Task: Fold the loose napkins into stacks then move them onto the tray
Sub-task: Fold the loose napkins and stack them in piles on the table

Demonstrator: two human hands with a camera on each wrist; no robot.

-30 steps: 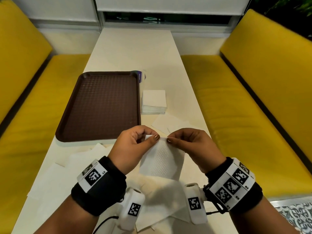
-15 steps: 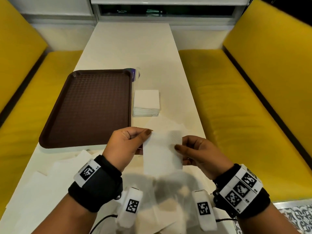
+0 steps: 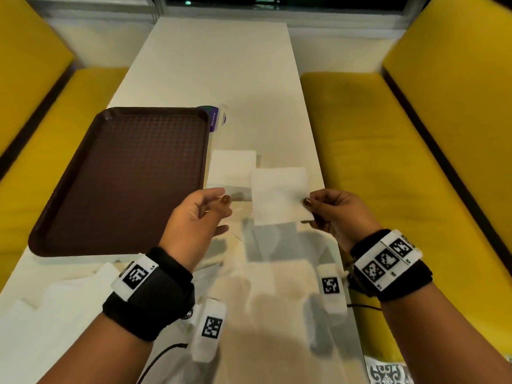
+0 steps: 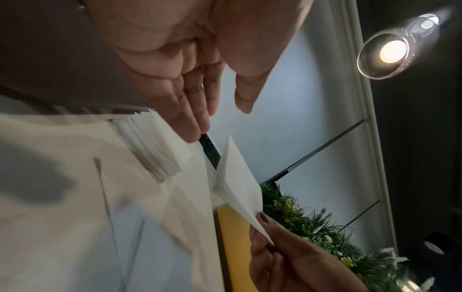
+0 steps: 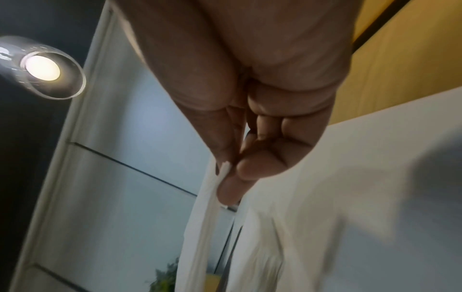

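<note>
Long white table (image 3: 221,65) between yellow benches, brown textured tray (image 3: 124,178) on its left half, stack of folded napkins (image 3: 231,167) just beside the tray's right edge, loose unfolded napkins (image 3: 69,306) spread across the near end, small purple-labelled item (image 3: 214,121) at the tray's far right corner

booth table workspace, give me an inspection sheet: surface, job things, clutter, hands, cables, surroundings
Surface: long white booth table, bare at the far end.
Job's things: folded white paper napkin held in the air; stack of folded white napkins on the table right of the tray; brown rectangular plastic tray holds no napkins; loose unfolded white napkins spread at the near edge.
Clutter: small purple-labelled item at the tray's far right corner, identity unclear.
Grips: right hand pinches the napkin's right edge; left hand open, holding nothing.
Cables: black wire from the left wrist camera, another by the right.
Surroundings: yellow bench seats on both sides.
</note>
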